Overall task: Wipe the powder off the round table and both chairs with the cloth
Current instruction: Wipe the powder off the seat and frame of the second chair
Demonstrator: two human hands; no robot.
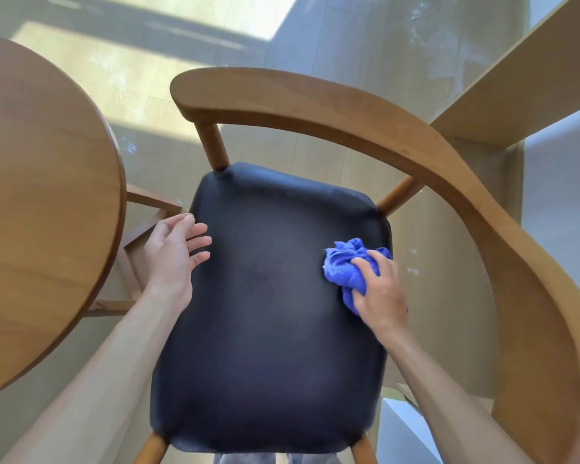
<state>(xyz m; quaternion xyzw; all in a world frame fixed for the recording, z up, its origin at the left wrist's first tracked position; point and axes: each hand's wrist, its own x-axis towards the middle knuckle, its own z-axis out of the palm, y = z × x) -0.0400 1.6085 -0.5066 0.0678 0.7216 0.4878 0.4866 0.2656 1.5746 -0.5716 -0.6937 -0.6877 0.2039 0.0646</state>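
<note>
On the chair's black padded seat [265, 313], the right hand [380, 291] presses a bunched blue cloth [344, 266]; the left hand [173, 251] hovers, fingers spread, empty.

pale tiled floor [332, 38], sunlit patch, wooden ledge [516, 82] at right
</note>
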